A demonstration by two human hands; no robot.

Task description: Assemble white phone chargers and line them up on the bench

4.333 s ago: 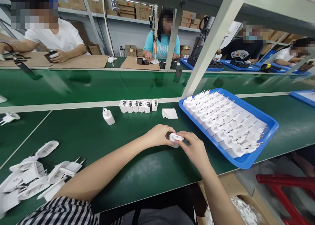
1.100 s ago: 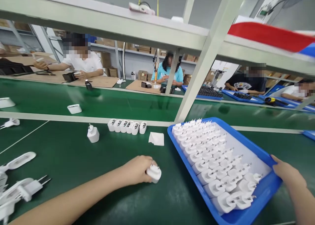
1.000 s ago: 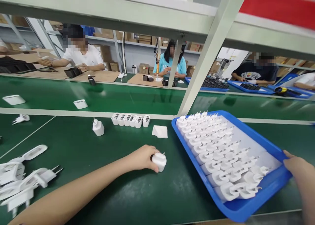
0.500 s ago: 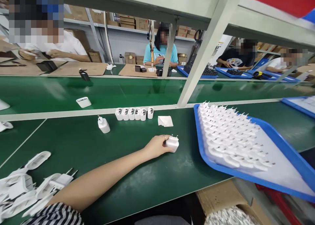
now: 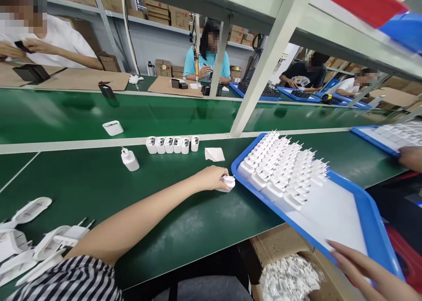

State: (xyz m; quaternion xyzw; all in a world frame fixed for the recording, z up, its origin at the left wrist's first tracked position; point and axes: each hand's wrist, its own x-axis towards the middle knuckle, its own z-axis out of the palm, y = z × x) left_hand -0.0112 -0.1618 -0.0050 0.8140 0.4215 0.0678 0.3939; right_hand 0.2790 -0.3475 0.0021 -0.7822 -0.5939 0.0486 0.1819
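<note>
My left hand [image 5: 212,178] is closed around a white charger plug [image 5: 227,183], held low over the green bench with its pins upward. At the lower right, my right hand [image 5: 372,270] is open, its fingers stretched out beside the near edge of a blue tray [image 5: 374,213]. Rows of white charger plugs [image 5: 280,165] stand in the tray, pins up, on a white sheet. Further left, a single white plug [image 5: 130,159] stands on the bench. Beside it is a row of white charger housings [image 5: 169,145] with open tops, and a small white paper [image 5: 214,154].
Loose white plug parts [image 5: 36,244] lie piled at the left. Below the bench edge, a cardboard box [image 5: 290,274] holds white pieces. A slanted post [image 5: 260,68] rises from the rail. Another person's hand [image 5: 410,158] is near a second tray [image 5: 379,140]; several co-workers sit opposite.
The blue tray has shifted left and turned, nearer my left hand. My right hand has come into view at the tray's near edge. My left hand keeps hold of the charger plug.
</note>
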